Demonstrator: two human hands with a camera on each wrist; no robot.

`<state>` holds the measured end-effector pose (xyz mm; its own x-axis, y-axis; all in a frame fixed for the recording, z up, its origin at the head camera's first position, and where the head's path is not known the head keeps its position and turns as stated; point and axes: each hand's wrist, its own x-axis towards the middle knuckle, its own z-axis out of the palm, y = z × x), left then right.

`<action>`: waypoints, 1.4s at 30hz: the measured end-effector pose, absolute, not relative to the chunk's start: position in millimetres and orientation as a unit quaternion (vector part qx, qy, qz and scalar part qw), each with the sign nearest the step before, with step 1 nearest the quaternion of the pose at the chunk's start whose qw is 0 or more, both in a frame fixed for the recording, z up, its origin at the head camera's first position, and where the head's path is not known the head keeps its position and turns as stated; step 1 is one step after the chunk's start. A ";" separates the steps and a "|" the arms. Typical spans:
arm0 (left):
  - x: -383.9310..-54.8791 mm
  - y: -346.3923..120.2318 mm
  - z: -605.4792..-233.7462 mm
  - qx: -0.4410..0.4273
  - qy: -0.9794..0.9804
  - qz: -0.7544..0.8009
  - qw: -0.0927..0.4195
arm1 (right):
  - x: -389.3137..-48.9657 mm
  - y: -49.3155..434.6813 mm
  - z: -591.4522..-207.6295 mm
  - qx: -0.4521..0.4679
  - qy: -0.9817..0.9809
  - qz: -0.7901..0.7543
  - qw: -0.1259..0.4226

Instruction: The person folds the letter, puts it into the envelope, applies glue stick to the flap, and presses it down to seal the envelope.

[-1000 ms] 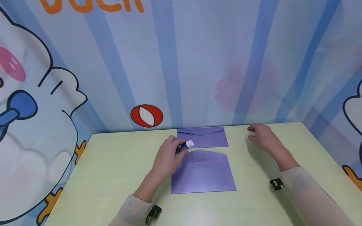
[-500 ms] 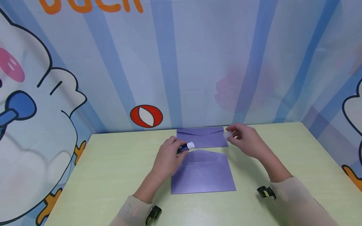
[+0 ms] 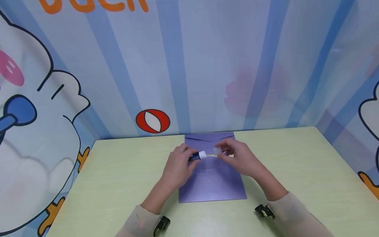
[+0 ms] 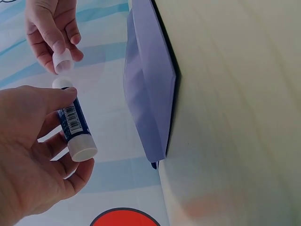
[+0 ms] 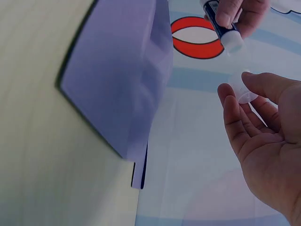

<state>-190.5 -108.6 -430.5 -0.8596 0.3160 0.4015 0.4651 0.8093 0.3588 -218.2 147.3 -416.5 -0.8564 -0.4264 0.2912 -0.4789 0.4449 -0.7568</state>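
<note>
My left hand point(image 3: 178, 164) grips a glue stick point(image 4: 73, 117) with a dark blue barcoded label, its white uncapped end towards my right hand. Thumb and fingers of my right hand point(image 3: 241, 158) pinch a small translucent cap point(image 5: 242, 88), its opening facing the glue stick. A short gap separates cap and glue stick in the head view. Both hands are above a purple envelope point(image 3: 211, 187) lying with its flap opened away from me. Beyond it a second purple envelope point(image 3: 195, 144) lies with its flap folded down, partly covered by my right fingers in the head view.
The envelopes lie on a pale yellow-green table point(image 3: 133, 184), whose back edge meets a blue cartoon-printed cloth point(image 3: 207, 65). Small black devices point(image 3: 264, 211) are fixed at both sleeve cuffs.
My right hand has moved left from the table's right side, bringing the cap close to the glue stick's end. The left hand with the glue stick has barely shifted.
</note>
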 end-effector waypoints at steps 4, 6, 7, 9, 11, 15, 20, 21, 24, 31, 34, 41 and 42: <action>-188.1 -107.1 -432.7 -0.210 -0.938 -0.222 0.162 | -214.6 140.6 -421.9 0.280 -0.845 0.455 0.029; -187.7 -106.5 -432.5 -0.211 -0.938 -0.222 0.161 | -213.4 138.6 -423.4 0.284 -0.844 0.455 0.030; -187.6 -106.2 -432.1 -0.211 -0.938 -0.223 0.160 | -213.0 137.6 -423.8 0.285 -0.843 0.455 0.030; -187.6 -105.5 -431.1 -0.212 -0.939 -0.223 0.156 | -212.6 136.0 -423.9 0.288 -0.842 0.456 0.031; -187.9 -104.9 -429.8 -0.212 -0.939 -0.222 0.153 | -212.5 134.9 -423.6 0.293 -0.839 0.457 0.031; -188.7 -104.1 -427.0 -0.216 -0.940 -0.215 0.153 | -213.0 132.7 -421.5 0.297 -0.836 0.460 0.032; -189.4 -103.8 -424.9 -0.226 -0.939 -0.206 0.157 | -212.6 130.0 -420.8 0.300 -0.835 0.461 0.031; -189.3 -103.9 -424.9 -0.227 -0.939 -0.204 0.157 | -212.4 129.4 -420.9 0.300 -0.835 0.461 0.031; -187.9 -104.5 -425.6 -0.229 -0.939 -0.202 0.155 | -211.5 127.8 -422.3 0.300 -0.835 0.461 0.030; -186.0 -104.3 -425.7 -0.236 -0.937 -0.206 0.154 | -211.1 125.9 -424.8 0.292 -0.835 0.466 0.013; -185.6 -103.8 -426.2 -0.240 -0.935 -0.210 0.155 | -211.1 125.7 -425.4 0.291 -0.836 0.466 -0.001; -184.1 -103.3 -426.6 -0.247 -0.931 -0.217 0.160 | -211.3 127.0 -426.2 0.269 -0.835 0.479 -0.041; -184.1 -103.2 -426.3 -0.246 -0.931 -0.216 0.160 | -211.1 127.2 -425.9 0.268 -0.836 0.477 -0.041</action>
<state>-184.1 -103.2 -426.3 -0.8275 0.3895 0.4044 0.5278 0.7853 0.3236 -211.1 127.2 -425.9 -0.8530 -0.4875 0.1866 -0.4087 0.4015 -0.8196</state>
